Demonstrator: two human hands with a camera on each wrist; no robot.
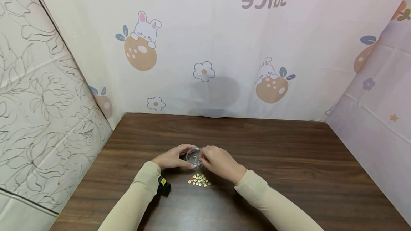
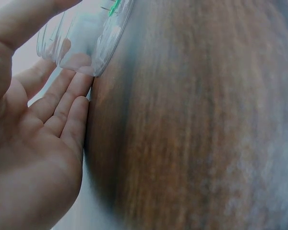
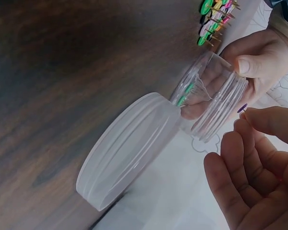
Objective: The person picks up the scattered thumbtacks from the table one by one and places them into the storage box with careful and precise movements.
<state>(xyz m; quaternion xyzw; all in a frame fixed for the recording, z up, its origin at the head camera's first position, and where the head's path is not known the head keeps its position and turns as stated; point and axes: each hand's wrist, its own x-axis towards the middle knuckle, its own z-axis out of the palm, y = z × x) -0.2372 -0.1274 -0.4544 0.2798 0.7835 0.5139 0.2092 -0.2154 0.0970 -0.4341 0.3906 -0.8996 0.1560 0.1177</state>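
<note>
A clear round plastic jar (image 1: 193,157) stands uncapped on the table, with green thumbtacks (image 3: 185,94) at its bottom. My left hand (image 1: 173,158) holds it from the left side, thumb at the near wall and fingers round the far one. Just over the jar's mouth, my right hand (image 1: 222,163) pinches a purple thumbtack (image 3: 242,109) between thumb and forefinger. Nearer to me, a cluster of colourful thumbtacks (image 1: 199,180) lies with pins pointing up. A translucent screw lid (image 3: 129,151) sits beside the jar in the right wrist view; the right hand hides it from the head view.
The brown wood-grain table (image 1: 289,174) ends at a printed curtain (image 1: 205,45) behind and at the sides. A black wrist device (image 1: 164,186) with a yellow label is by the left cuff.
</note>
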